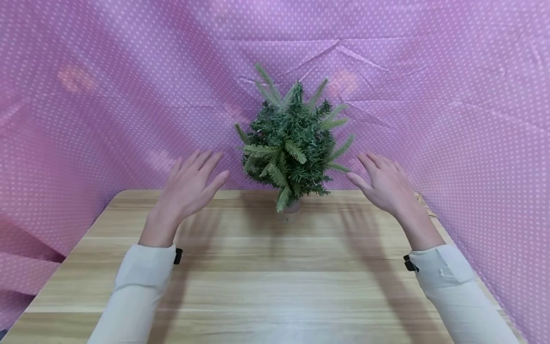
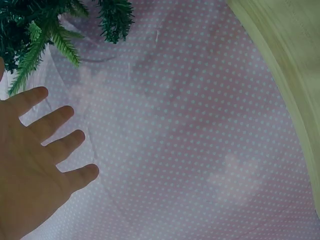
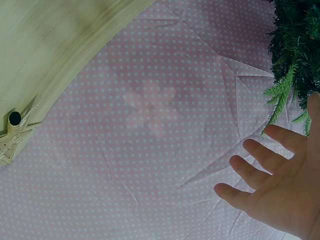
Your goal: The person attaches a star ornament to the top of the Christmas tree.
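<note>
A small artificial Christmas tree [image 1: 292, 143] stands upright near the far edge of the wooden table [image 1: 275, 286], its pale base [image 1: 289, 215] partly covered by branches. My left hand [image 1: 189, 186] is held in the air to the left of the tree, fingers spread and straight, holding nothing. On the other side my right hand [image 1: 384, 184] is raised in the same way, its thumb tip close to the lower right branches. In the left wrist view, green sprigs [image 2: 65, 42] hang above my fingers. Dark foliage [image 3: 297, 50] shows above my right hand in the right wrist view.
A pink polka-dot cloth [image 1: 129, 95] surrounds the table at the back and both sides. At the far right corner lies a star-shaped, straw-coloured ornament [image 3: 12, 135] with a dark round opening, mostly hidden behind my right wrist in the head view.
</note>
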